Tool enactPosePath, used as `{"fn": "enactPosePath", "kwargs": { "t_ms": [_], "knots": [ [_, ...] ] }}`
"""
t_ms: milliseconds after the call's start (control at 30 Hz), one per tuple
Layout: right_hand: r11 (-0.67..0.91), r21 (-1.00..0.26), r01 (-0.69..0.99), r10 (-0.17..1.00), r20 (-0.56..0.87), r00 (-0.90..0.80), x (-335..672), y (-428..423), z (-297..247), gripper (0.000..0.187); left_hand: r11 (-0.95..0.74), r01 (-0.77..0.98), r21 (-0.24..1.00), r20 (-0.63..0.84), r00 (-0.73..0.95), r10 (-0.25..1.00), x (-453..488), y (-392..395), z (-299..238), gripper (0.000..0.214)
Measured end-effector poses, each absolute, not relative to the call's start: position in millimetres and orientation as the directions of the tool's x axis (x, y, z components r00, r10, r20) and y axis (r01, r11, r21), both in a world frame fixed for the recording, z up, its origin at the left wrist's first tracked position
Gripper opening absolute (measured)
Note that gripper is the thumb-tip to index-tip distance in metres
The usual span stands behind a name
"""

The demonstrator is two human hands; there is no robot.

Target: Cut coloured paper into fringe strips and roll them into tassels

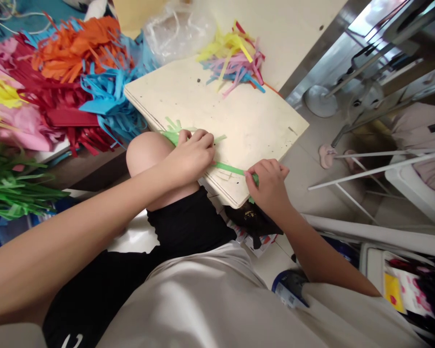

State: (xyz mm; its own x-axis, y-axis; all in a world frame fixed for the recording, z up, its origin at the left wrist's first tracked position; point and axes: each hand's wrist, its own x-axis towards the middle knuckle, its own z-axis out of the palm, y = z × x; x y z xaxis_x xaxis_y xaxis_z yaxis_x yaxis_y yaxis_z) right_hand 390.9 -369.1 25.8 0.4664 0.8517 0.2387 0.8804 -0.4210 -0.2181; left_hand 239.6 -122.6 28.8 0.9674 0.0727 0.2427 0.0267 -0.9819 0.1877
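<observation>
A narrow green strip (230, 168) is stretched over the near edge of a pale board (246, 125). My left hand (194, 154), fingers curled, presses on the strip and a light green fringe (173, 129) beside my knee. The strip's other end is in my right hand (270, 183), which is closed around it at the board's near right corner. A bit of green shows between those fingers. Whether the strip is paper or thin cloth, I cannot tell. On the board's far side lies a bunch of yellow, pink and blue strips (235, 60).
Left of the board are heaped fringed bundles: orange (81, 48), blue (112, 96), dark red (63, 104) and green (20, 179). A clear plastic bag (177, 31) lies behind the board. Metal frame legs (377, 169) and a white stool (413, 186) stand at right.
</observation>
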Motion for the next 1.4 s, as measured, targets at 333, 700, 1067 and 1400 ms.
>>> {"fn": "enactPosePath", "kwargs": {
  "t_ms": [333, 700, 1067, 1400],
  "knots": [
    [-0.452, -0.172, 0.875, 0.836, 0.26, 0.483, 388.2, -363.2, 20.8, 0.018, -0.995, 0.051, 0.083, 0.25, 0.966, 0.07, 242.3, -128.6, 25.4, 0.039],
    [-0.456, -0.143, 0.878, 0.846, 0.237, 0.478, 387.8, -361.3, 23.3, 0.015, -0.997, 0.061, 0.045, 0.207, 0.976, 0.069, 244.7, -129.7, 28.0, 0.039],
    [-0.45, -0.084, 0.889, 0.855, 0.246, 0.456, 386.4, -359.6, 24.9, 0.016, -0.99, 0.073, 0.12, 0.274, 0.956, 0.104, 246.5, -134.1, 24.5, 0.036],
    [-0.436, -0.026, 0.899, 0.87, 0.244, 0.429, 383.0, -358.1, 37.0, 0.007, -0.989, 0.063, 0.134, 0.315, 0.944, 0.103, 242.7, -129.2, 26.7, 0.026]
  ]
}}
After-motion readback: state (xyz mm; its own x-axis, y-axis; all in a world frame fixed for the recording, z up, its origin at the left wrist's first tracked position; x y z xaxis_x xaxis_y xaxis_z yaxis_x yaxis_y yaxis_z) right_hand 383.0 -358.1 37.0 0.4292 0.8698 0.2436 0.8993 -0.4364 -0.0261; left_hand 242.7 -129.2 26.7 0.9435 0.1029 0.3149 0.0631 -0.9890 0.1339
